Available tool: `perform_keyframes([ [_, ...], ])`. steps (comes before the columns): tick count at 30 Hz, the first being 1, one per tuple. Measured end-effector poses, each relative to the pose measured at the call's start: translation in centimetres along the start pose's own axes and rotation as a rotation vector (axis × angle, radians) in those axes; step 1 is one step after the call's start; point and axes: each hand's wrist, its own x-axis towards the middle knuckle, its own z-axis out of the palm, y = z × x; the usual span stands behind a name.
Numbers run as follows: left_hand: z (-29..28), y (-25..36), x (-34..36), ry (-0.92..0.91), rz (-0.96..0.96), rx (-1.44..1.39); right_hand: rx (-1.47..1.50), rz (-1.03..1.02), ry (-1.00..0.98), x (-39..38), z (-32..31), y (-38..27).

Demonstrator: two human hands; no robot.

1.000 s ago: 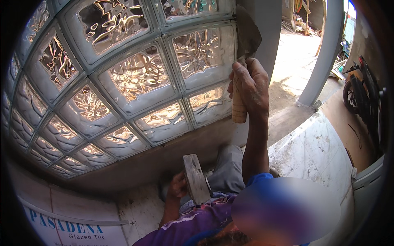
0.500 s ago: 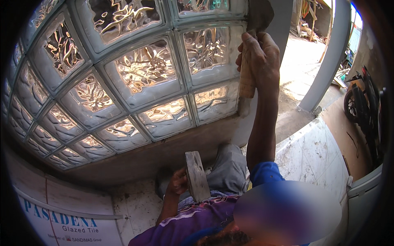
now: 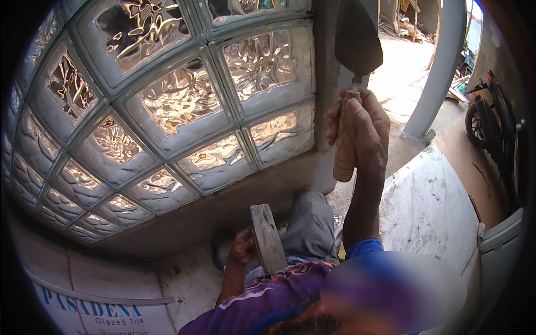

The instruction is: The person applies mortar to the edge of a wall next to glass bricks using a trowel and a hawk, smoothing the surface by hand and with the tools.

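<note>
My right hand (image 3: 369,125) is wrapped round the wooden handle (image 3: 344,159) of a pointing-up trowel, whose dark metal blade (image 3: 358,39) is in front of the plastered edge (image 3: 326,128) beside a wall of glass blocks (image 3: 184,106); whether the blade touches it I cannot tell. Lower down, my left hand (image 3: 242,245) is closed at the side of a flat grey board (image 3: 269,237), apparently gripping a handle hidden behind it. The board is held in front of my body and grey-trousered leg (image 3: 307,223), below the glass blocks.
A grey post (image 3: 435,72) stands in a bright opening with debris outside. At right are white tiles (image 3: 424,195) and a black wheeled object (image 3: 488,123) against a tan surface. A printed white panel (image 3: 67,273) lies at lower left, beside a dirty floor.
The trowel rose along the edge beside the glass, then came down and right, its whole blade now showing. The left hand and board have shifted only slightly. The view has shifted a little.
</note>
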Motion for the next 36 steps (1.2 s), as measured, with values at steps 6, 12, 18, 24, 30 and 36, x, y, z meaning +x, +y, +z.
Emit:
perform_keyframes([
  [6, 0.5, 0.8, 0.1, 0.005, -0.016, 0.025, -0.486, -0.152, -0.046, 6.2, -6.8, -3.9],
  [12, 0.8, 0.4, 1.1, 0.02, -0.012, 0.094, -1.174, -0.5, -0.229, 13.2, -11.8, -5.7],
  [18, 1.8, 0.3, 2.5, -0.026, -0.055, 0.031, -1.447, -0.775, -0.325, 16.7, -12.8, -6.1],
  [24, 2.5, -0.2, 3.5, 0.039, -0.067, 0.085, -1.466, -0.983, -0.363, 20.4, -13.3, -8.1],
  [30, 3.0, 0.0, 3.8, 0.039, -0.093, 0.076, -1.737, -1.049, -0.124, 20.6, -12.0, -11.2],
  [36, 3.6, 0.7, 4.5, 0.073, -0.125, 0.111, -1.267, -1.013, -0.325, 20.6, -11.2, -10.1],
])
